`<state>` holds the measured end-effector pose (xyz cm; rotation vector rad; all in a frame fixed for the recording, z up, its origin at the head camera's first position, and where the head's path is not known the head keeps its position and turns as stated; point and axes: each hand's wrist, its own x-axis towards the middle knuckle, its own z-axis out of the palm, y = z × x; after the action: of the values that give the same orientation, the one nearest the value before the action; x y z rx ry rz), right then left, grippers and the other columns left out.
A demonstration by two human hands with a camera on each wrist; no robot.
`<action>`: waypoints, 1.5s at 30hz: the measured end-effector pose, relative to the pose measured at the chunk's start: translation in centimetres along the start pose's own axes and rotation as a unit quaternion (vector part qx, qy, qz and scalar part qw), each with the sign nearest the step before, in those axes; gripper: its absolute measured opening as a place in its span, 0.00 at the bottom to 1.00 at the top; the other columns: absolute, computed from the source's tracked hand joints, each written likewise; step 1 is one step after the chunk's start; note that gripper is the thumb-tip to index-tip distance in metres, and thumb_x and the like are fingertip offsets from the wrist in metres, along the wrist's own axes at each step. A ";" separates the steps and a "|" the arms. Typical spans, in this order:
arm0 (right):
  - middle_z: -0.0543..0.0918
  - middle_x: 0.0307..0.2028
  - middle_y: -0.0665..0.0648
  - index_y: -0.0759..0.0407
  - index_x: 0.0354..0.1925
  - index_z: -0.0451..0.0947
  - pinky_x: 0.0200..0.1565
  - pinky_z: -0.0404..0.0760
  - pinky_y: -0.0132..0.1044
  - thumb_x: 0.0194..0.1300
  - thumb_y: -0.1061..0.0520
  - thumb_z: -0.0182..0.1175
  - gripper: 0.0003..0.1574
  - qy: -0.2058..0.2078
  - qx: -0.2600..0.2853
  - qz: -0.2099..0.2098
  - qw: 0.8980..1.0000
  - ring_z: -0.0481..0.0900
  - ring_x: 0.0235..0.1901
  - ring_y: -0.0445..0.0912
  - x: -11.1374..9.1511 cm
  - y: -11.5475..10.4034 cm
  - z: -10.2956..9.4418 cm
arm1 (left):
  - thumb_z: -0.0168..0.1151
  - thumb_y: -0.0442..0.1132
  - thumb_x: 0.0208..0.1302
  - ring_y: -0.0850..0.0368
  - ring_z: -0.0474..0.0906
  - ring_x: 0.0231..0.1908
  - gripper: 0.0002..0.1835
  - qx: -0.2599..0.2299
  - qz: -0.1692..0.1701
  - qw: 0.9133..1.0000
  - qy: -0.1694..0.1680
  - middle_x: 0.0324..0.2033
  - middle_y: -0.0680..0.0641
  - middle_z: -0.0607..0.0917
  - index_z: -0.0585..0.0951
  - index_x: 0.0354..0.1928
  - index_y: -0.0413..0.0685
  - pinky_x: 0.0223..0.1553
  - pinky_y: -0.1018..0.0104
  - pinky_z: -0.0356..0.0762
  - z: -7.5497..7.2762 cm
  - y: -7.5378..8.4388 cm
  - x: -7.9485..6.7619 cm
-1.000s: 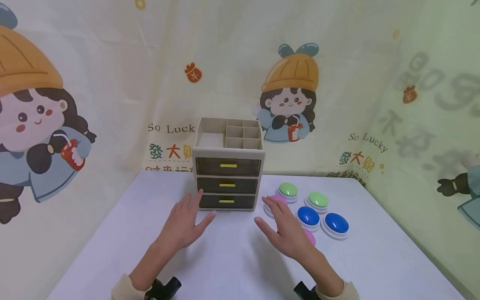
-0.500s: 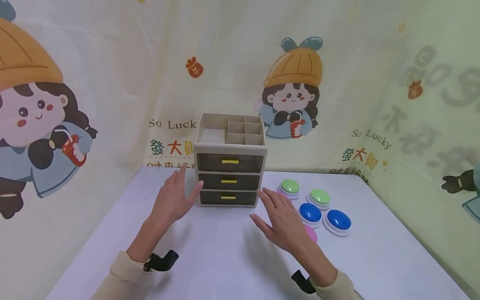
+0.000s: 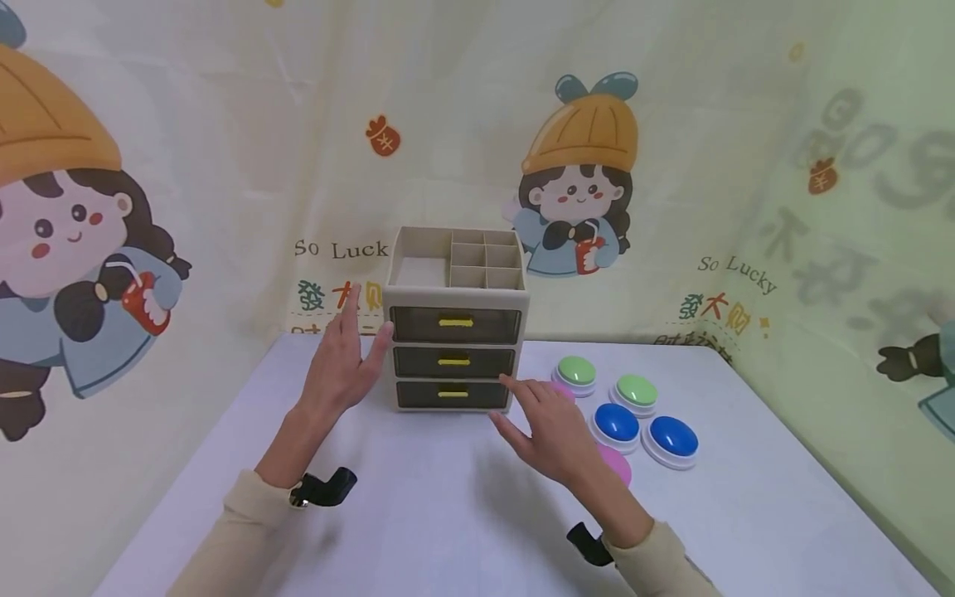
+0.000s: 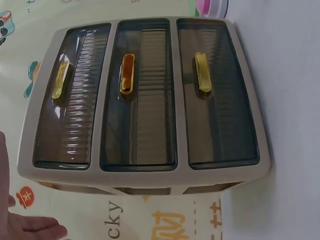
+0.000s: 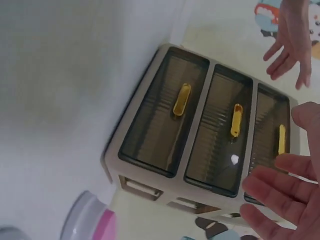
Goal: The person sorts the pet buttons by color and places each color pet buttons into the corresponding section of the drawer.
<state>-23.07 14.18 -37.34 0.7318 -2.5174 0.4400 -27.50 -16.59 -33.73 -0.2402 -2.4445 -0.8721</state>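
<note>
A small beige drawer cabinet point(image 3: 455, 297) stands at the back of the table, its three dark see-through drawers closed. Each drawer front has a yellow handle point(image 4: 127, 74), and the top holds a divided tray. My left hand point(image 3: 336, 361) is raised beside the cabinet's left side, fingers straight and pointing up, holding nothing. In front of the cabinet's lower right corner hovers my right hand point(image 3: 548, 427), fingers spread and nothing in them. The right wrist view has the right hand point(image 5: 285, 195) overlapping the top drawer side of the cabinet, with the left hand point(image 5: 290, 45) beyond.
Right of the cabinet sit several round push buttons on white bases: green buttons point(image 3: 637, 390), blue buttons point(image 3: 674, 436) and pink ones, partly behind the right hand. A white table point(image 3: 418, 514) lies below. Printed cloth point(image 3: 448, 99) hangs behind and at both sides.
My left hand has risen and moved slightly left, away from the drawer fronts. My right hand has shifted a little left toward the cabinet. The cabinet and buttons have stayed in place.
</note>
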 end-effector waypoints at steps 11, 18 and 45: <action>0.88 0.44 0.51 0.58 0.59 0.81 0.47 0.85 0.45 0.72 0.44 0.63 0.25 -0.010 0.224 0.103 0.969 0.84 0.45 0.45 1.4 0.8 1.4 | 0.47 0.53 0.79 0.35 0.72 0.64 0.34 -0.083 0.069 0.994 0.032 0.68 0.33 0.74 0.56 0.80 0.48 0.59 0.35 0.72 -0.8 -0.1 2.7; 0.89 0.45 0.59 0.64 0.58 0.81 0.51 0.85 0.44 0.78 0.38 0.52 0.33 -0.121 0.435 0.220 0.865 0.87 0.45 0.50 2.7 1.3 1.3 | 0.44 0.53 0.80 0.36 0.76 0.62 0.30 -0.121 0.086 0.988 0.034 0.66 0.33 0.76 0.62 0.77 0.49 0.56 0.34 0.74 -1.2 -0.1 3.8; 0.87 0.40 0.51 0.68 0.65 0.72 0.49 0.81 0.32 0.79 0.36 0.47 0.39 -0.179 0.649 0.260 0.692 0.84 0.42 0.44 8.1 0.1 2.3 | 0.53 0.45 0.79 0.42 0.84 0.49 0.21 -0.216 0.054 0.974 -0.036 0.57 0.36 0.84 0.75 0.68 0.49 0.50 0.54 0.82 -0.9 -2.0 5.6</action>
<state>-29.99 9.96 -34.98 0.4759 -2.3579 2.6417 -32.54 -18.81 -31.18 -0.5652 -2.2531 -1.3593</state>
